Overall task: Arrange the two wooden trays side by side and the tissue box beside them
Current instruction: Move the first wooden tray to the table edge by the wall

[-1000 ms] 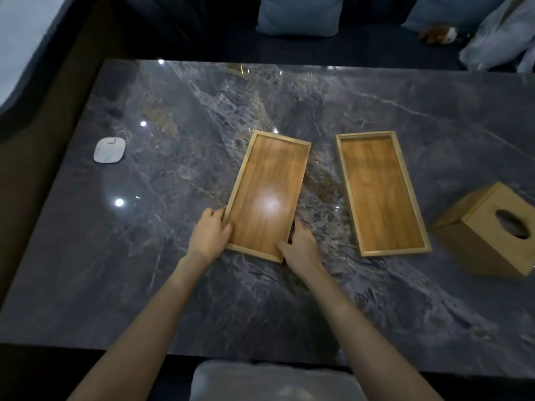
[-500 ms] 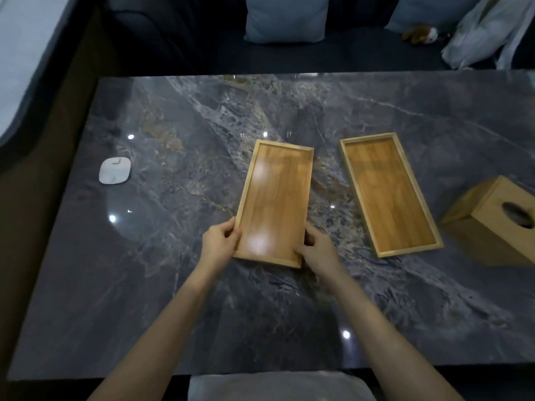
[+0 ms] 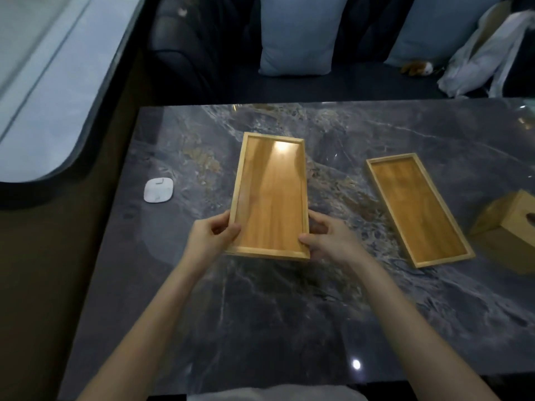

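Nearest the viewer, two bare forearms reach out over the dark grey, white-veined marble worktop point(image 3: 260, 328), its polished surface throwing back small ceiling lights. The left hand point(image 3: 207, 244) and the right hand point(image 3: 330, 241) each clamp a long side of the near rectangular wooden tray point(image 3: 270, 198), thumbs over the thin raised rim and fingers point(image 3: 311, 241) curled under its near corners. Half a second ago this tray lay flat and slightly angled on the stone; now its near end looks lifted and it points straighter away from the person, so the carry has probably begun and the tray is likely heading toward its partner. Its smooth varnished floor shows straight grain and a bright glare near the far end.

To the right, well apart, the second shallow wooden tray point(image 3: 419, 209) of the same build lies flat and skewed on the worktop. Just beyond its near right corner sits the pale wooden cube tissue box point(image 3: 509, 235), cut off by the frame edge, with an oval slot on top. To the left rests a small white rounded-square puck point(image 3: 158, 190). Farthest off, pale blue cushions point(image 3: 295, 36) lean on a dark sofa.
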`<state>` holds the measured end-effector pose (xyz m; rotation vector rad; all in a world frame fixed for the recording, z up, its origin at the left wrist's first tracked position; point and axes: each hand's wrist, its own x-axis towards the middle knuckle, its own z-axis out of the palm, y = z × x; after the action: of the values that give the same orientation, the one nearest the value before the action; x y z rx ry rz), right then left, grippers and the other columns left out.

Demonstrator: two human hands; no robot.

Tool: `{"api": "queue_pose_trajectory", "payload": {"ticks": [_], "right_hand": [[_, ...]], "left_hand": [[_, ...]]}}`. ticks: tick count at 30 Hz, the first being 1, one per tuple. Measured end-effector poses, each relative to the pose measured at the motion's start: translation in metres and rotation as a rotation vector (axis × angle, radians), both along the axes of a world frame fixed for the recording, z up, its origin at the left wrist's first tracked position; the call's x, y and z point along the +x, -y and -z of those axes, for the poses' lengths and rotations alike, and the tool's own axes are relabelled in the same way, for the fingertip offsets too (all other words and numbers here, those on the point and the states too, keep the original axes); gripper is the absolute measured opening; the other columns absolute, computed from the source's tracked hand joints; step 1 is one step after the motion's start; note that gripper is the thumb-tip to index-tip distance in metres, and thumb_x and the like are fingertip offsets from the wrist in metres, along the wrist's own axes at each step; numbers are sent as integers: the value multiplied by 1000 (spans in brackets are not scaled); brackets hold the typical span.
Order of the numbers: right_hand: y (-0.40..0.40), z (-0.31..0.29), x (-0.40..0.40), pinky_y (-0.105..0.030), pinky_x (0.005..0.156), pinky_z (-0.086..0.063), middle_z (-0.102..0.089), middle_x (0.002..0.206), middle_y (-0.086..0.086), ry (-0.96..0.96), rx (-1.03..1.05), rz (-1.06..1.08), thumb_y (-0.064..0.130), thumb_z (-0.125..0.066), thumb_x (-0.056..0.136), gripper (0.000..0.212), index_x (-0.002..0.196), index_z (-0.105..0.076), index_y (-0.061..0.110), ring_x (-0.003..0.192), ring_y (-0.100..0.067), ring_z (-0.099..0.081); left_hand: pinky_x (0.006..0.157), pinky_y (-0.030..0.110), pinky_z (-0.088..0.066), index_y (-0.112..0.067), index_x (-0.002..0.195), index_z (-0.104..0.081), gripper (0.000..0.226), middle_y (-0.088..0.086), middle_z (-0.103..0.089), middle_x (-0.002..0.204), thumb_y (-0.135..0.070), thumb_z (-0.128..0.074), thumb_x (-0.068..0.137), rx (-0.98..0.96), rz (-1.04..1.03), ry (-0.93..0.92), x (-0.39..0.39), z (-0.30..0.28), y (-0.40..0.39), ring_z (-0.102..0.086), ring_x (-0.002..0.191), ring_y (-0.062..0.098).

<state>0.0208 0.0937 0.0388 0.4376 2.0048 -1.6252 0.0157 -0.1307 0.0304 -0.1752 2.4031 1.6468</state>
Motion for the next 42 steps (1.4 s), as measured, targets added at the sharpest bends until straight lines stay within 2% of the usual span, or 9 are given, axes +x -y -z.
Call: {"api": "queue_pose_trajectory", "payload": {"ticks": [3,8,11,17,21,26,29,38,42], "right_hand": [[32,-5,-3,-10,49,-52,-57,105,-4,-105,23,-41,-4,-58,84,61,138,-38,16,78,-8,-58],[92,5,-5,-38,90,-52,-63,117,-6,-219,80,-141,-4,-60,80,60,135,-44,16,100,-21,-59],[131,18,-8,-38,99,-46,-61,124,-8,-219,92,-187,-1,-61,81,58,134,-45,16,107,-22,-58],[190,45,-4,-11,77,-50,-59,112,-1,-204,65,-259,-9,-56,81,58,135,-42,9,88,-6,-59],[214,64,-2,-42,98,-49,-62,111,-2,-161,96,-249,-4,-59,80,58,134,-45,13,103,-22,-61],[229,75,-4,-40,101,-47,-65,116,-3,-97,144,-260,1,-59,80,55,132,-49,18,110,-22,-60],[234,81,-5,-46,99,-48,-67,116,-7,-68,178,-271,4,-59,79,54,130,-50,19,107,-23,-62],[252,86,-9,-37,98,-48,-65,117,-2,-68,260,-321,7,-57,82,54,129,-48,29,105,-18,-61],[259,89,-9,-38,96,-48,-56,114,-6,-96,339,-384,14,-60,81,48,124,-51,31,101,-20,-58]], "left_hand": [[72,4,-50,-24,121,-50,44,-34,-68,70,-3,-59,84,6,22,-16,4,-9,34,-61,71,-16],[73,10,-53,-8,132,-46,50,3,-64,111,-3,-59,84,-34,-31,8,19,-8,93,-65,80,-6],[85,23,-50,-10,134,-43,50,6,-58,128,-7,-57,86,-30,-113,84,28,0,126,-57,102,9],[100,33,-39,-8,136,-40,48,11,-50,137,-8,-53,89,-70,-191,154,41,21,175,-47,117,15],[104,36,-37,-9,137,-38,48,10,-46,141,-10,-51,91,-72,-219,213,45,34,194,-43,129,25],[95,25,-33,-7,134,-43,44,10,-51,137,-8,-51,91,-63,-249,243,45,47,205,-44,123,18],[96,25,-33,-8,134,-44,44,10,-52,137,-9,-51,91,-62,-250,263,45,56,210,-45,122,17],[105,33,-34,-7,134,-43,44,11,-50,139,-11,-51,91,-139,-299,296,40,70,221,-44,128,25],[94,28,-37,-6,131,-48,41,16,-54,130,-13,-52,91,-271,-301,263,39,73,223,-50,118,27]]}}
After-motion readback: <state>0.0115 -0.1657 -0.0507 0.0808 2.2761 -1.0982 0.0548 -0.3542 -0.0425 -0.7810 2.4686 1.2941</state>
